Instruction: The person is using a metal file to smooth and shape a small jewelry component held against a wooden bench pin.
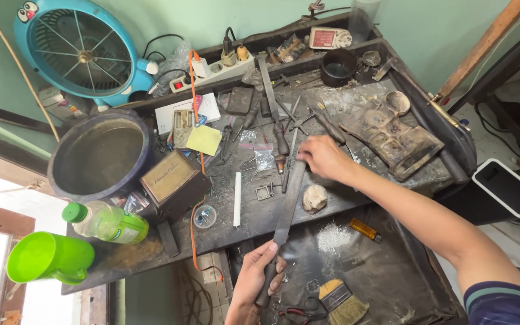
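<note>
left hand (pixel 259 278) grips file (pixel 287 207) handle; right hand (pixel 325 157) pinches tip.

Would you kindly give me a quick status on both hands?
Left hand grips file handle. Right hand on file's far end. Small tools crowd the bench.

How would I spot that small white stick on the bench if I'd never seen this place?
Start at the big round dark tub on the left of the workbench, then move right past the brown box. Just beyond it lies the white stick, pointing straight toward the bench's front edge, left of the long flat file held in both hands. It is the only plain white, smooth rod among dark metal tools.
</note>
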